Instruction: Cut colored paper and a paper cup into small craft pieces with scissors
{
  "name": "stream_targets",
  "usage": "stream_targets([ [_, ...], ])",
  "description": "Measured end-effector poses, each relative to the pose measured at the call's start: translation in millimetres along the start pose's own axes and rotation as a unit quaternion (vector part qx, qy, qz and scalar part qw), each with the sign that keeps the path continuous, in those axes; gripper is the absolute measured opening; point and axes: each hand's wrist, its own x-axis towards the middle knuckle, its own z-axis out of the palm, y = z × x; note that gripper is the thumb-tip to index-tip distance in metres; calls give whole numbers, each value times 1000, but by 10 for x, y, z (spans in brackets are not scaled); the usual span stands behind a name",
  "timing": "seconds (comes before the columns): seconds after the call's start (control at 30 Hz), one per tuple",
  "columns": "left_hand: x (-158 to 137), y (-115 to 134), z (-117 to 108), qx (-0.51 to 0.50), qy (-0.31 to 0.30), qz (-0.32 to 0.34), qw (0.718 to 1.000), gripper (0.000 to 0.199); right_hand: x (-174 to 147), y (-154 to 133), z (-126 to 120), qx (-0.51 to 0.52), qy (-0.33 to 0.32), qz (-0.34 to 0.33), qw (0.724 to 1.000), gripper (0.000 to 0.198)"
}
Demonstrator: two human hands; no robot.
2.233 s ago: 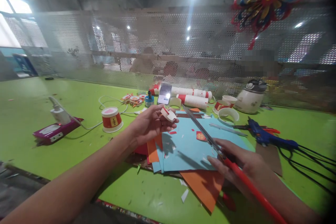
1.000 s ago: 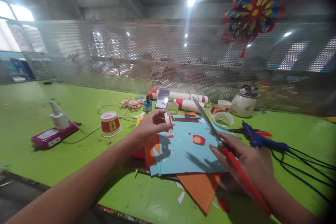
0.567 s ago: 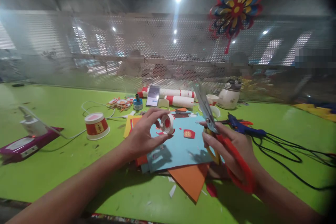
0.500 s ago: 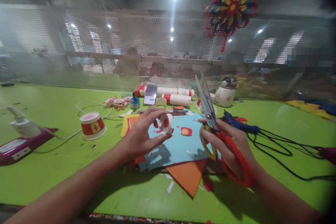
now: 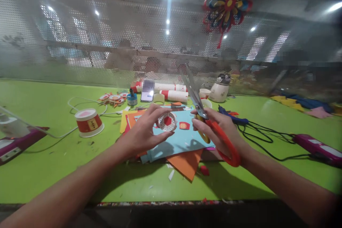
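Between thumb and fingers, my left hand (image 5: 141,130) holds a small round white piece with a red centre (image 5: 167,121), its patterned face turned towards me. My right hand (image 5: 223,130) grips a pair of scissors (image 5: 199,105) with one red and one yellow handle; the blades point up and away, slightly apart. Both hands are above light blue paper (image 5: 171,149) stacked over orange paper (image 5: 187,165). On the blue sheet, between the hands, lies a small red cutout with a gold emblem (image 5: 184,125).
A red and white paper cup (image 5: 89,123) stands upside down at left. Behind the paper are a blue bottle (image 5: 131,98), a phone (image 5: 147,91), stacked cups (image 5: 174,96) and a white jug (image 5: 219,89). A blue glue gun (image 5: 233,115) and purple power strip (image 5: 319,146) lie right.
My left hand has turned the round piece so its face shows more fully. The right hand with the scissors has come slightly closer to it. The camera view has shifted.
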Motion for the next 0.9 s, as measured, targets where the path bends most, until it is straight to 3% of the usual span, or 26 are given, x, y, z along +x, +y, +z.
stream_targets([
  [0.27,-18,54,4,10,1,23,1000,53,67,-238,261,127,-34,5,991,26],
  [0.5,-2,58,-5,8,18,6,1000,55,126,-97,397,221,-20,16,975,25],
  [0.67,13,-38,47,-96,27,-53,994,67,156,24,350,250,-1,48,967,28],
  [0.8,36,-137,63,-226,-4,-161,961,49,222,118,333,278,-7,75,958,23],
  [0.9,51,-170,30,-365,-22,-253,896,44,262,198,352,285,-17,90,954,19],
])
